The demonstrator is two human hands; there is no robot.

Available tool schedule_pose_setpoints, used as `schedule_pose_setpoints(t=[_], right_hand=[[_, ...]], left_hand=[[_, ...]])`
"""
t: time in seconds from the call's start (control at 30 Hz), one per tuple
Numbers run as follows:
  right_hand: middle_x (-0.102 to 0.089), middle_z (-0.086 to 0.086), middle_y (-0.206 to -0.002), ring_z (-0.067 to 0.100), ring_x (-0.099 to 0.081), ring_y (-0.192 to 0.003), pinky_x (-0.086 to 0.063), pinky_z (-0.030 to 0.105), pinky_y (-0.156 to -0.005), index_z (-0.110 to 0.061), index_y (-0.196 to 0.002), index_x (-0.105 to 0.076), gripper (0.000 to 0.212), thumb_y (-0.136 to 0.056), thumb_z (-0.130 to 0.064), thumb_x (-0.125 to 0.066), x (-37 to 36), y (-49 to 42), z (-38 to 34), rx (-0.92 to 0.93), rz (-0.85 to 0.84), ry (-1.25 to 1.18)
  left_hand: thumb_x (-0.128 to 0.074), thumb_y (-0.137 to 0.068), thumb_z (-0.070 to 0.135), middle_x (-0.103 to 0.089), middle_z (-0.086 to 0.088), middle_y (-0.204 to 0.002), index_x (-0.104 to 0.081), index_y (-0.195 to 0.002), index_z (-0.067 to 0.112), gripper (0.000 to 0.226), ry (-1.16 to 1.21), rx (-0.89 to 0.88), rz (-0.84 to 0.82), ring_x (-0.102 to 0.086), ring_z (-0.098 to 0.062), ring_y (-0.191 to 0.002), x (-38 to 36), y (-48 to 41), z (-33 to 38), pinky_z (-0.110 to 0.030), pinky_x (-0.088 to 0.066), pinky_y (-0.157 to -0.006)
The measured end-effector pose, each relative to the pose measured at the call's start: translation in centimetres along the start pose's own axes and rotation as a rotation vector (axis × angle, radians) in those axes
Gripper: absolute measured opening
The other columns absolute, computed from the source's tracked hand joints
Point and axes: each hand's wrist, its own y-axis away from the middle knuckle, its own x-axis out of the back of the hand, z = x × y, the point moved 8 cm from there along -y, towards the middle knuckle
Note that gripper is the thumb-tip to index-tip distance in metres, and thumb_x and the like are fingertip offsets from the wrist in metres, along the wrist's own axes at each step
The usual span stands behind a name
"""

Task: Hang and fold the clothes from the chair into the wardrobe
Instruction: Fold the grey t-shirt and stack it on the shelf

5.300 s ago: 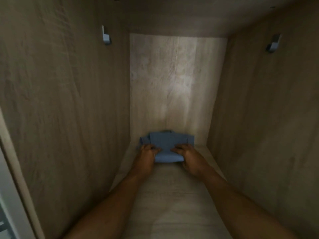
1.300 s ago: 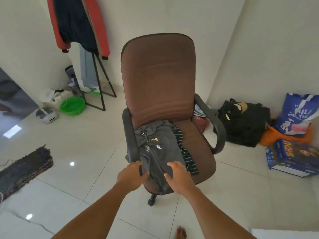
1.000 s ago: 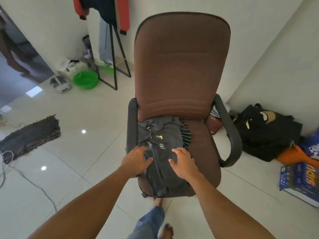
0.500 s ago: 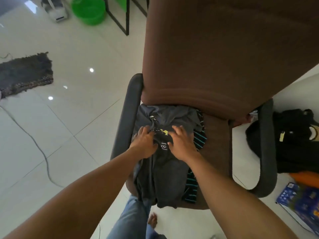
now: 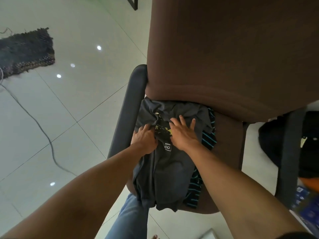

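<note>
A dark grey T-shirt (image 5: 165, 171) with a yellow print lies on the seat of the brown office chair (image 5: 229, 52), hanging over the seat's front edge. Beneath it lies a black garment with teal stripes (image 5: 208, 138), showing at the right side. My left hand (image 5: 145, 137) grips the grey shirt's fabric near the print, fingers curled into it. To its right, my right hand (image 5: 183, 133) lies on the shirt with fingers spread and reaching toward the collar.
The chair's black armrests (image 5: 127, 107) flank the seat. A dark rug (image 5: 25, 50) and a grey cable (image 5: 46, 135) lie on the white tiled floor at left. A black bag (image 5: 310, 144) sits right of the chair. My jeans leg (image 5: 129, 218) is below the seat.
I left the wardrobe shelf with the folded blue garment and came to the chair. Over the last second I leaned closer and both hands slid up the grey shirt toward its collar.
</note>
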Motion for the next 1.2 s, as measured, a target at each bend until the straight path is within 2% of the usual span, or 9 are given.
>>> schedule_pose_setpoints(t=[0.13,0.2,0.3,0.4,0.57,0.73,0.87,1.0,1.2], right_hand=[[-0.044,-0.001,-0.143,0.020,-0.038,-0.140,-0.008,0.063,-0.120,-0.015,-0.140,-0.052,0.045,-0.095,-0.018,-0.061,3.2,2.1,0.2,0.019,0.266,-0.174],[-0.054,0.003,-0.125,0.023,-0.055,-0.120,-0.024,0.055,-0.119,-0.012,-0.124,-0.064,0.031,-0.094,-0.009,-0.061,5.0,3.7,1.1,-0.007,0.415,-0.344],[-0.054,0.002,-0.107,0.023,-0.060,-0.094,-0.052,0.047,-0.087,-0.010,-0.093,-0.068,0.018,-0.091,0.003,-0.056,7.1,6.6,2.6,-0.012,0.525,-0.531],[-0.053,0.004,-0.121,0.023,-0.055,-0.109,-0.048,0.039,-0.093,-0.008,-0.087,-0.071,0.025,-0.092,0.005,-0.050,8.3,9.7,4.0,-0.049,0.494,-0.528],[-0.054,0.010,-0.135,0.026,-0.053,-0.125,-0.038,0.027,-0.107,-0.003,-0.119,-0.069,0.028,-0.098,-0.002,-0.051,11.9,17.7,5.5,-0.082,0.581,-0.494],[-0.053,0.010,-0.136,0.025,-0.057,-0.118,-0.029,0.010,-0.095,-0.003,-0.124,-0.067,0.030,-0.095,-0.001,-0.058,17.4,29.4,6.4,-0.077,0.769,-0.480],[-0.063,0.010,-0.115,0.023,-0.061,-0.105,-0.033,0.011,-0.092,-0.005,-0.110,-0.074,0.025,-0.092,0.003,-0.058,22.4,39.2,6.1,-0.014,0.929,-0.418],[-0.069,0.010,-0.100,0.027,-0.066,-0.091,-0.051,0.031,-0.089,-0.010,-0.093,-0.078,0.031,-0.093,0.006,-0.051,27.3,48.4,5.8,0.028,1.054,-0.371],[-0.068,0.003,-0.106,0.017,-0.061,-0.097,-0.041,0.020,-0.089,-0.013,-0.099,-0.077,0.035,-0.094,0.008,-0.050,33.9,61.1,3.7,0.098,1.212,-0.235]], left_hand=[[-0.055,-0.094,0.031,-0.053,-0.003,-0.135,-0.058,-0.134,0.019,0.042,0.161,-0.065,0.170,-0.057,-0.029,-0.118,2.7,1.4,1.3,-0.043,-0.042,-0.105],[-0.059,-0.095,0.021,-0.056,-0.005,-0.128,-0.062,-0.128,0.015,0.034,0.275,-0.107,0.218,-0.061,-0.028,-0.111,4.3,2.5,2.2,-0.041,-0.049,-0.099],[-0.059,-0.092,0.005,-0.058,-0.004,-0.119,-0.066,-0.114,0.014,0.025,0.363,-0.191,0.314,-0.060,-0.023,-0.106,6.8,4.7,3.4,-0.035,-0.052,-0.093],[-0.056,-0.091,0.002,-0.061,-0.002,-0.110,-0.068,-0.102,0.019,0.023,0.357,-0.271,0.396,-0.060,-0.021,-0.100,9.1,7.4,4.5,-0.037,-0.053,-0.090],[-0.051,-0.091,-0.005,-0.067,-0.007,-0.111,-0.075,-0.096,0.012,0.029,0.338,-0.311,0.524,-0.062,-0.020,-0.100,13.1,13.8,5.9,-0.024,-0.048,-0.095],[-0.056,-0.092,-0.001,-0.067,-0.006,-0.117,-0.075,-0.105,0.011,0.026,0.273,-0.391,0.753,-0.062,-0.023,-0.104,19.5,23.7,7.9,-0.032,-0.046,-0.100],[-0.056,-0.086,-0.007,-0.069,-0.010,-0.110,-0.076,-0.100,0.009,0.029,0.219,-0.510,0.874,-0.065,-0.030,-0.099,25.0,32.4,10.7,-0.038,-0.049,-0.098],[-0.053,-0.084,-0.011,-0.071,-0.012,-0.099,-0.078,-0.087,0.008,0.031,0.203,-0.559,0.976,-0.065,-0.031,-0.091,30.4,41.2,13.3,-0.033,-0.050,-0.088],[-0.062,-0.091,-0.002,-0.066,-0.001,-0.081,-0.080,-0.087,0.012,0.023,0.076,-0.638,1.104,-0.053,-0.011,-0.074,37.0,53.7,17.2,-0.021,-0.041,-0.079]])
